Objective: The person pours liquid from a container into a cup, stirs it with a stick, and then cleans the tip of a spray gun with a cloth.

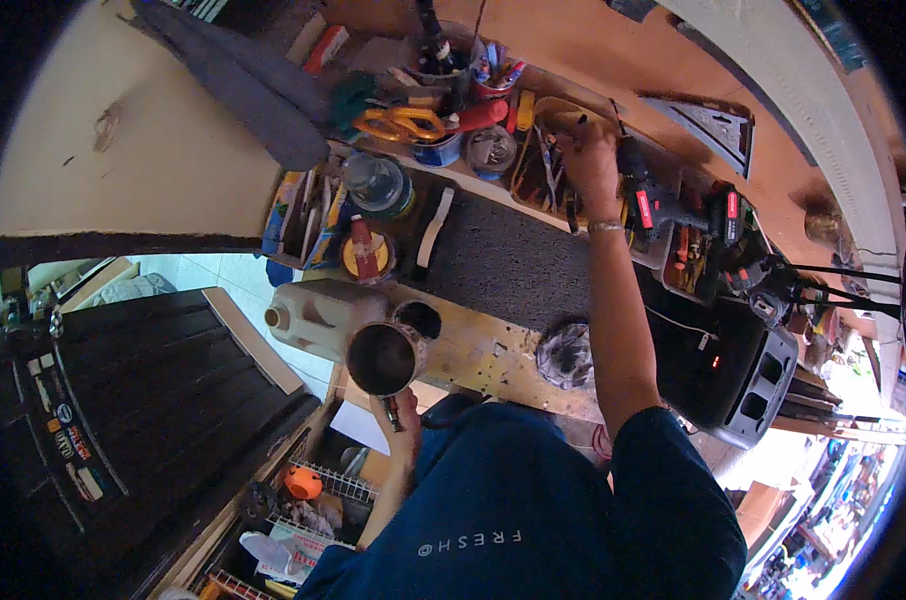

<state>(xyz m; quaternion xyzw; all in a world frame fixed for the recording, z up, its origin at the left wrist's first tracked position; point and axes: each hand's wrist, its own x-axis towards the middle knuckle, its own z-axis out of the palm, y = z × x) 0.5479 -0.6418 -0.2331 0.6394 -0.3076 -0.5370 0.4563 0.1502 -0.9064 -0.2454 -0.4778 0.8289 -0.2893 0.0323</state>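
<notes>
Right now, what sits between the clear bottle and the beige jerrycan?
In the head view, a round yellow-topped container sits between the clear bottle and the beige jerrycan, a reddish object lying across its top.

Off-white jug (313,337) at 9 o'clock; clear bottle (378,188) at 11; orange-handled scissors (401,124) between 11 and 12. Pens (495,66) in red cup (490,93), 12. Triangular metal square (715,130) and cordless drill (636,180), both 2. Black speaker-like box (738,365), between 3 and 4. Crumpled grey-white bundle (565,355) on worktop (473,350), 4. White paper (361,427), orange round thing (303,482), 7. Dark stickered panel (138,400), between 8 and 9.
</notes>
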